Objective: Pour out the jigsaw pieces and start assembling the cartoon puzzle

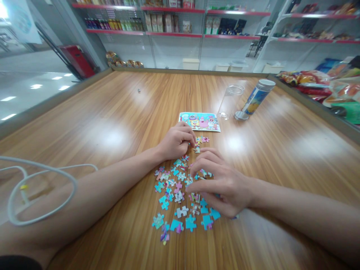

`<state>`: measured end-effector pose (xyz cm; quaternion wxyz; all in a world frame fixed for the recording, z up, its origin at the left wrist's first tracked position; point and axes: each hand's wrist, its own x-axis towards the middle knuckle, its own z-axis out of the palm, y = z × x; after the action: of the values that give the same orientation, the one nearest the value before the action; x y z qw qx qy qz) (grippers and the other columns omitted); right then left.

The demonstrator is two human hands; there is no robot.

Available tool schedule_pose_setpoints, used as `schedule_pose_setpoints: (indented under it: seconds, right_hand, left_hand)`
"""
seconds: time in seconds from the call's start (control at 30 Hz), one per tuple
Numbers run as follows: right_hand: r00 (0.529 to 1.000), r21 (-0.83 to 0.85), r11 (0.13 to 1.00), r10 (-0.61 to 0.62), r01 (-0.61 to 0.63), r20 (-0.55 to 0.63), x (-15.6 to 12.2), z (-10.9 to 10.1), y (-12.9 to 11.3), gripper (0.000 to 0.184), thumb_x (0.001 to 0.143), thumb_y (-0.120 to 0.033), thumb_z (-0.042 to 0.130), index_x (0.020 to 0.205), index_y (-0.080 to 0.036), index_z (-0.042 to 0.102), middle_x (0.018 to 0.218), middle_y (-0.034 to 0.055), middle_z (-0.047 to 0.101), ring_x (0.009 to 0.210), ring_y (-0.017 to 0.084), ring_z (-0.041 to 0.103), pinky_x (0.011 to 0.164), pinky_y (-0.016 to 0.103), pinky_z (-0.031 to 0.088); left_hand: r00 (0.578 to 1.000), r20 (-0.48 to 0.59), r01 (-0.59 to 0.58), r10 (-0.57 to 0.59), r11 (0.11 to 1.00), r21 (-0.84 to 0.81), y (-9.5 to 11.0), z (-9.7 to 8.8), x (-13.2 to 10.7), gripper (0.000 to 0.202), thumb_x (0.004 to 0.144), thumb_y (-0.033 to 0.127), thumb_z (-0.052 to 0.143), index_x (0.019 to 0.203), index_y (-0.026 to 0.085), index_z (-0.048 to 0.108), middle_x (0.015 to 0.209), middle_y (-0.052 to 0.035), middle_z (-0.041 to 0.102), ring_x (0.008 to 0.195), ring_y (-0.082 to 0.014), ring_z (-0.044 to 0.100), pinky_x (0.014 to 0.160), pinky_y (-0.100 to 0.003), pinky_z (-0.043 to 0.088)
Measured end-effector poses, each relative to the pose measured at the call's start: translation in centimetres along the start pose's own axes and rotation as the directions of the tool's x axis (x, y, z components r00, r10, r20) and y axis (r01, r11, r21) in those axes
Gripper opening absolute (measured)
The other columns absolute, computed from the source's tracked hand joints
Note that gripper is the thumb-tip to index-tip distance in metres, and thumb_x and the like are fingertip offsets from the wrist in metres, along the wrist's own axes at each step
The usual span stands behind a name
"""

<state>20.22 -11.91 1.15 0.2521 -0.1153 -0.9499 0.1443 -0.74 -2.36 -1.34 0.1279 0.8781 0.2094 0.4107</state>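
Observation:
Several small jigsaw pieces (pixel 180 195), mostly turquoise and pink, lie scattered on the wooden table (pixel 112 123) in front of me. My left hand (pixel 176 141) is curled, its fingertips pressed on a few joined pieces (pixel 200 142) just beyond the pile. Over the right side of the pile hovers my right hand (pixel 222 183), fingers bent and spread, touching loose pieces; whether it grips one is hidden. A colourful cartoon reference picture (pixel 200 122) lies flat beyond the hands.
A clear plastic tube (pixel 230 100) lies on its side beside an upright printed canister (pixel 257 96) and a round lid (pixel 241 116). A white cable (pixel 39 187) loops at the left. Snack bags (pixel 317 84) sit at the right edge; store shelves (pixel 174 33) stand behind.

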Motion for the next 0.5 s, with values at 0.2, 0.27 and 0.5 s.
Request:
schedule_pose_setpoints:
  seconds: [0.2, 0.27, 0.5]
  right_hand:
    - [0.991, 0.026, 1.000, 0.004, 0.000, -0.131, -0.08, 0.01, 0.40, 0.026, 0.074, -0.010, 0.054, 0.091, -0.020, 0.070, 0.100, 0.0066, 0.063, 0.094, 0.023, 0.053, 0.094, 0.050, 0.037]
    - [0.972, 0.038, 0.999, 0.020, -0.011, -0.236, -0.15, 0.02, 0.70, 0.026, 0.073, -0.006, 0.050, 0.086, -0.019, 0.068, 0.083, 0.0031, 0.065, 0.084, 0.019, 0.052, 0.091, 0.047, 0.038]
    - [0.976, 0.047, 0.999, -0.010, 0.020, -0.217, -0.30, -0.03, 0.94, 0.031, 0.070, -0.003, 0.045, 0.082, -0.019, 0.068, 0.062, -0.0012, 0.061, 0.075, 0.017, 0.051, 0.089, 0.044, 0.036]
  left_hand:
    - [1.000, 0.002, 0.005, -0.005, 1.000, -0.005, 0.04, -0.04, 0.00, 0.039, 0.067, -0.010, 0.044, 0.065, 0.017, 0.071, 0.077, -0.0015, 0.071, 0.085, -0.0167, 0.056, 0.085, -0.037, 0.050]
    - [1.000, 0.003, 0.006, -0.006, 1.000, -0.009, 0.02, -0.03, -0.02, 0.038, 0.067, -0.010, 0.044, 0.065, 0.017, 0.071, 0.077, -0.0017, 0.071, 0.085, -0.0168, 0.056, 0.084, -0.037, 0.050]
    - [1.000, 0.006, 0.004, -0.004, 1.000, -0.003, -0.09, -0.04, -0.03, 0.038, 0.067, -0.010, 0.045, 0.065, 0.018, 0.071, 0.077, -0.0012, 0.072, 0.085, -0.0168, 0.056, 0.085, -0.037, 0.049]
